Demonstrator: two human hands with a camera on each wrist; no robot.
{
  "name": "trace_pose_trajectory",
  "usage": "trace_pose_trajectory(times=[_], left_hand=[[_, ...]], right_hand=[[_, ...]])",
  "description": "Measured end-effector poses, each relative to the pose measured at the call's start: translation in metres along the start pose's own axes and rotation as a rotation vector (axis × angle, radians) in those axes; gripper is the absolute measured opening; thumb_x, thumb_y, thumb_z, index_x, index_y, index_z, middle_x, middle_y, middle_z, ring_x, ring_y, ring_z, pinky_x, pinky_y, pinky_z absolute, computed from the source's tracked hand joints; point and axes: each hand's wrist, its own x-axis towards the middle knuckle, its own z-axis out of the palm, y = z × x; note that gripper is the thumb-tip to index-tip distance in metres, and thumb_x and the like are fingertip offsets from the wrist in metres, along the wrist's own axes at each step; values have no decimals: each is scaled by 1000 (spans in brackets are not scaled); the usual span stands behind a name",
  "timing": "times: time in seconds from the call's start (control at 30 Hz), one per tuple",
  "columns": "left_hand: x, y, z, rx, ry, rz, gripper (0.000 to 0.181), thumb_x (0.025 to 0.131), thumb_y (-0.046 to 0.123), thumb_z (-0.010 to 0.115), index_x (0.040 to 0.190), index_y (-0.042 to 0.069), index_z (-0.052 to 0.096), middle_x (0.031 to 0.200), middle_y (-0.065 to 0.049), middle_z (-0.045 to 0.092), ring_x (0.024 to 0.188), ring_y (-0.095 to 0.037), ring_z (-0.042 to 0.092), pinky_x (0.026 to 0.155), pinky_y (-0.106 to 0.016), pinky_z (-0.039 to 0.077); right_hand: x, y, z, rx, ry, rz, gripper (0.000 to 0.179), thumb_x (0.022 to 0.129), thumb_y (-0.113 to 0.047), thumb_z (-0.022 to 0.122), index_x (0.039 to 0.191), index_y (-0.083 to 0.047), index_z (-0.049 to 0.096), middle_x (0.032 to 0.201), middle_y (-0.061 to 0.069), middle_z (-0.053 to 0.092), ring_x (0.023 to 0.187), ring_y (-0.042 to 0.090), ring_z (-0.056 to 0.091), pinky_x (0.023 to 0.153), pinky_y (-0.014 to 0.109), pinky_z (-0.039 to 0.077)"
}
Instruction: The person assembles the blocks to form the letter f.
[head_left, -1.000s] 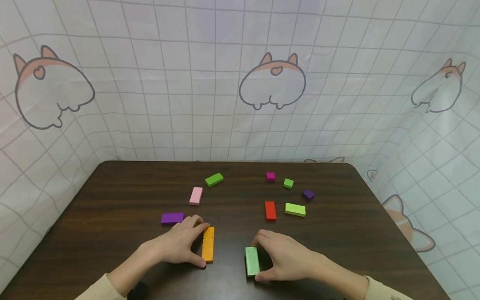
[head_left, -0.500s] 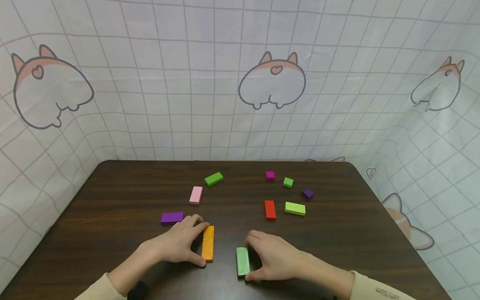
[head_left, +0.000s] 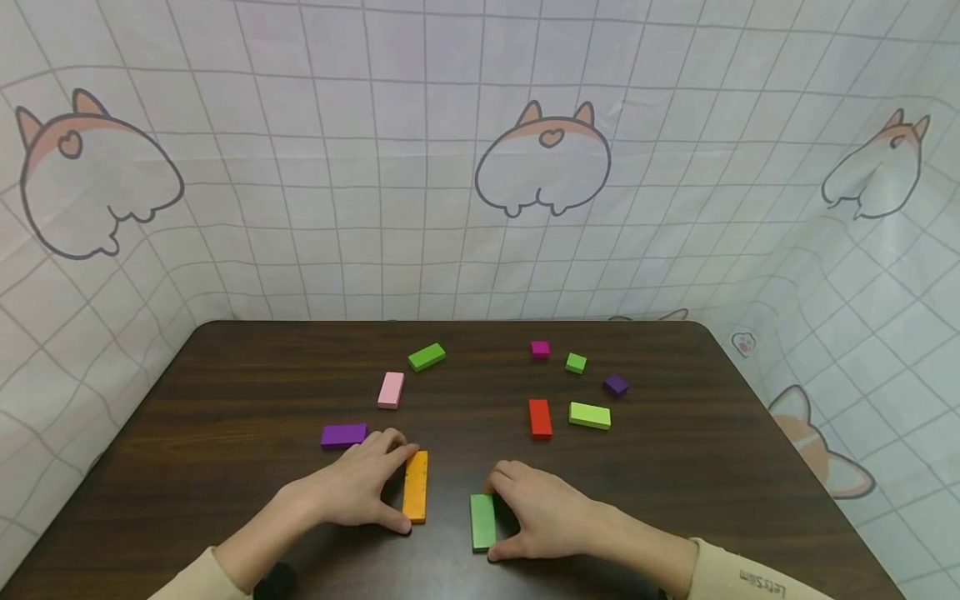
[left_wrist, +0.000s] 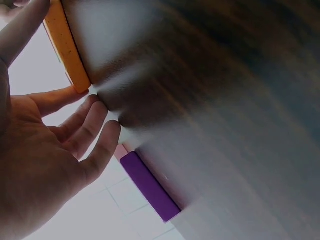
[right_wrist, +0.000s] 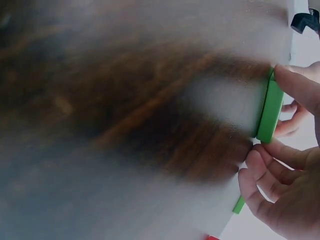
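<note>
Near the front of the dark wooden table (head_left: pixel 225 392), my left hand (head_left: pixel 352 487) pinches an orange block (head_left: pixel 416 487) by its two ends between thumb and index finger. A green block (head_left: pixel 483 523) lies to the right of it, with a gap between the two. My right hand (head_left: pixel 551 512) holds that green block the same way, thumb at the near end and index finger at the far end. In the right wrist view, the green block (right_wrist: pixel 271 110) spans thumb and finger. A purple block (head_left: pixel 344 436) lies just beyond my left hand.
Farther back lie a pink block (head_left: pixel 391 390), a darker green block (head_left: pixel 427 357), a red block (head_left: pixel 540 419) and a lime block (head_left: pixel 589 416). Small magenta (head_left: pixel 540 350), green (head_left: pixel 576 363) and dark purple (head_left: pixel 616 385) blocks sit behind them. A patterned cloth (head_left: pixel 390 167) hangs behind the table.
The green block has slid left with my right hand, closer to the orange block, mostly in the first half second. My left hand and the orange block stay in place.
</note>
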Motion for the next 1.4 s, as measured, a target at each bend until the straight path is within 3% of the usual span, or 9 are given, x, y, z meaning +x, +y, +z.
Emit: trace_pose_trajectory(times=[0.23, 0.4, 0.63, 1.1, 1.4], left_hand=[[0, 3, -1, 6, -8, -6, 102, 77, 59, 85, 149, -3, 48, 135, -10, 46, 116, -24, 44, 91, -47, 43], [0, 4, 0, 5, -7, -16, 103, 76, 59, 86, 149, -2, 48, 134, -10, 47, 115, -23, 44, 92, -47, 43], [1, 4, 1, 10, -6, -21, 103, 75, 60, 86, 148, -1, 49, 134, -10, 47, 116, -24, 44, 94, -49, 44], [3, 4, 2, 33, 18, 2, 96, 74, 63, 85, 140, -1, 56, 129, -6, 50, 113, -21, 47, 92, -46, 46], [5, 6, 2, 62, 41, -1, 92, 71, 63, 87, 133, 1, 60, 120, -2, 52, 102, -17, 48, 84, -40, 47]], right_hand=[[-5, 3, 0, 104, 6, -3, 70, 86, -58, 78, 133, -12, 55, 123, -6, 56, 109, 6, 53, 93, 30, 51], [-11, 6, 0, 171, 30, -22, 59, 92, -51, 75, 135, -15, 55, 124, -8, 56, 107, 4, 54, 92, 28, 51], [-15, 6, -1, 163, 10, -43, 41, 93, -46, 76, 126, -24, 63, 120, -10, 56, 107, 5, 53, 91, 29, 51], [-19, 6, 0, 148, 21, -33, 40, 94, -49, 73, 125, -26, 64, 121, -10, 57, 110, 6, 54, 92, 31, 51], [-20, 7, 2, 142, 39, -38, 32, 95, -41, 75, 123, -27, 69, 120, -12, 58, 112, 6, 54, 94, 30, 50]])
